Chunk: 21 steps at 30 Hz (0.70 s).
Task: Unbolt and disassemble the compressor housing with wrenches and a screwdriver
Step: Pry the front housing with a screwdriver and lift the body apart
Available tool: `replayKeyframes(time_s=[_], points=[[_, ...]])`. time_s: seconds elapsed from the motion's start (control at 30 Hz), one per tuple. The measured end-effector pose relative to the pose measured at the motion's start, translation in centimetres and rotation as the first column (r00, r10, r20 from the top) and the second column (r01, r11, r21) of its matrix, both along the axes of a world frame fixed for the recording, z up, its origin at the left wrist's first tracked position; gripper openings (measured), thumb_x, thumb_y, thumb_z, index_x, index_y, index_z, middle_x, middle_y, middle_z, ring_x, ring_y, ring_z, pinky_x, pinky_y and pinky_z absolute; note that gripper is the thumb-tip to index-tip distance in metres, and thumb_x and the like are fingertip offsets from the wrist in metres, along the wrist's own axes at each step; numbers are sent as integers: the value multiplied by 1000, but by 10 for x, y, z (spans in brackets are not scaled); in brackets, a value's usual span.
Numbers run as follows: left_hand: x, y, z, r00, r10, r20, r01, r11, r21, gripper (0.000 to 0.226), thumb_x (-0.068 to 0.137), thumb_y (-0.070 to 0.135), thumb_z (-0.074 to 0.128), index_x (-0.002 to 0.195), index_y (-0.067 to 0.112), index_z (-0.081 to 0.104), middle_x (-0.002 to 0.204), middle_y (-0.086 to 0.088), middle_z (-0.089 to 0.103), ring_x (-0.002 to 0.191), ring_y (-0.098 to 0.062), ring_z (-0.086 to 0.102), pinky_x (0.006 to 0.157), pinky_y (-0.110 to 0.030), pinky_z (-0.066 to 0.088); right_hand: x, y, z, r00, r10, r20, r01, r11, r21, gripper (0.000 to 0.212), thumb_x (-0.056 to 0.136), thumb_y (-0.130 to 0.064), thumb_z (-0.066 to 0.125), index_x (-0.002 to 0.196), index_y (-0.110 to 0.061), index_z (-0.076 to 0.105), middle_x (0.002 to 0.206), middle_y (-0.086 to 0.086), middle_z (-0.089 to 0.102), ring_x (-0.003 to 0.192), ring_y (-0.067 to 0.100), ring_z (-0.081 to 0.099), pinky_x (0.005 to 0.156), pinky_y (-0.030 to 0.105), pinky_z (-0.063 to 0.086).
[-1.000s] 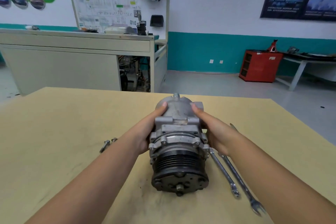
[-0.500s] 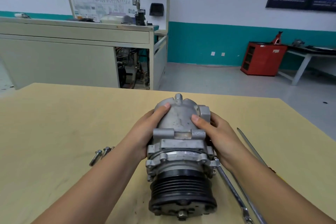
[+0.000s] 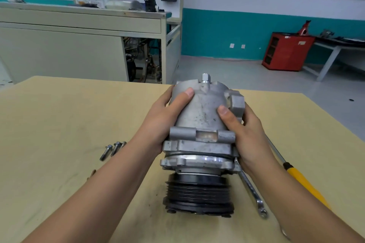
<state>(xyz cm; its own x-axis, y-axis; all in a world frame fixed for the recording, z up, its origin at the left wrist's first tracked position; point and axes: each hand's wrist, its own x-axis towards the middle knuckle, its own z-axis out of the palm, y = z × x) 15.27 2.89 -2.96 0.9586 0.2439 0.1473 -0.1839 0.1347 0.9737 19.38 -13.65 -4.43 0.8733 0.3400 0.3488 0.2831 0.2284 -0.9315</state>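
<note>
A grey metal compressor housing (image 3: 203, 112) stands tilted on its black pulley (image 3: 197, 195) on the wooden table (image 3: 59, 124). My left hand (image 3: 164, 122) grips the housing's left side, thumb on top. My right hand (image 3: 245, 136) grips its right side, thumb on the barrel, fingers behind a lug. A thin gap with a dark seal ring shows between the housing and the front flange (image 3: 197, 161). Three loose bolts (image 3: 112, 149) lie left of my left forearm. A wrench (image 3: 252, 193) lies right of the pulley. A yellow-handled screwdriver (image 3: 300, 177) lies beyond my right forearm.
A second wrench end (image 3: 285, 234) pokes out under my right forearm. Behind the table stands a grey training bench (image 3: 79, 45) with a diagram board. A red cabinet (image 3: 286, 51) and a white table sit on the floor at the far right.
The compressor has been tipped up from lying flat, its rear end raised and the pulley now down. Both hands slid further round the barrel. A gap at the flange joint now shows.
</note>
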Motion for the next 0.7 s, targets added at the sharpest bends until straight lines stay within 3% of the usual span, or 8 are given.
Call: replayKeyframes(time_s=[0.2,0.3,0.43,0.57,0.7], points=[[-23,-8,9,996,22,88,-25,999,39,67,73,46,66,135,29,48,116,-2,67,97,-18,69,74,-33,57,-24,-7,7,994,-58,88,57,998,22,54,66,-52,72,114,-32,59,109,-7,69,99,10,67,74,22,55],[-36,-12,10,988,31,152,-41,997,64,73,71,48,69,138,33,44,120,-2,64,100,-19,68,77,-36,57,-38,-10,7,986,-69,148,69,998,4,63,69,-51,70,127,-35,51,129,2,57,113,13,60,91,36,52],[-54,-18,10,960,46,278,-78,991,107,84,64,51,68,141,32,39,128,1,60,105,-14,65,78,-28,55,-56,-14,6,973,-86,213,82,996,25,81,72,-47,67,143,-25,34,140,10,45,123,17,53,101,46,46],[-70,-26,9,921,33,389,-101,983,154,80,67,44,66,140,33,35,126,12,58,106,-1,62,78,-16,51,-75,-18,2,950,-125,284,108,991,75,80,74,-42,66,144,-28,29,141,11,42,127,19,49,104,48,43],[-86,-30,7,892,-25,451,-88,970,227,79,70,41,64,141,29,30,130,11,54,112,0,58,84,-14,48,-94,-22,-8,897,-211,388,173,976,129,79,76,-40,63,143,-22,26,138,16,40,129,23,46,106,49,40]])
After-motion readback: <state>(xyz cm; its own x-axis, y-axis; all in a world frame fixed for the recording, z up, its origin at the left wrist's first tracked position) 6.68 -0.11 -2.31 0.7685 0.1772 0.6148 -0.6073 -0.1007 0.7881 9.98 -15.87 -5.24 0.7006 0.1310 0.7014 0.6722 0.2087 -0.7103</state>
